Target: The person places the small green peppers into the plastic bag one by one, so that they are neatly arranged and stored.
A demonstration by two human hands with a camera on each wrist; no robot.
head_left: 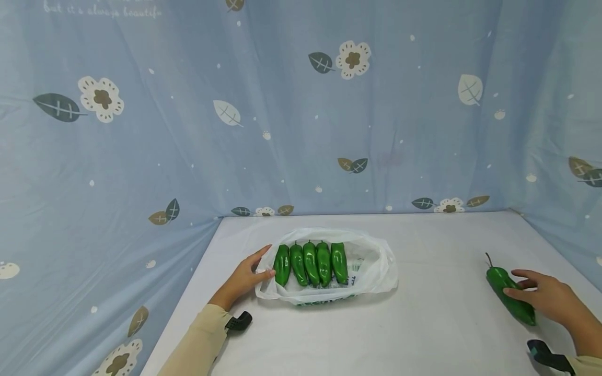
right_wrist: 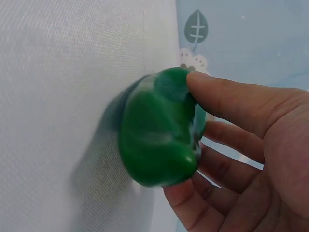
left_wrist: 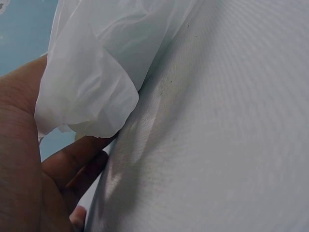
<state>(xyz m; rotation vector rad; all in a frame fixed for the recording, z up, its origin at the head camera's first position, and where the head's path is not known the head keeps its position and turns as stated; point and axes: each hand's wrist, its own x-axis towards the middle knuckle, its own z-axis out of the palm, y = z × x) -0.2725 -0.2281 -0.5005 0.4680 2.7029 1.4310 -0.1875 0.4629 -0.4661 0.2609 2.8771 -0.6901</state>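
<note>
On the left of the table, several green peppers [head_left: 310,263] lie side by side in a white plastic bag [head_left: 378,269], its mouth spread wide. My left hand [head_left: 242,279] holds the bag's left rim, thumb over the edge beside the leftmost pepper. In the left wrist view the crumpled bag [left_wrist: 91,92] hangs between thumb and fingers. Far to the right, my right hand [head_left: 547,295] grips a single green pepper [head_left: 505,292], its stem pointing away. The right wrist view shows this pepper [right_wrist: 154,135] end-on, thumb on one side and fingers round the other.
A white cloth covers the table [head_left: 437,318]. Behind it and at both sides hangs a blue curtain [head_left: 291,125] with flowers and leaves. Black wrist devices show at the left wrist [head_left: 239,321] and right wrist [head_left: 547,355].
</note>
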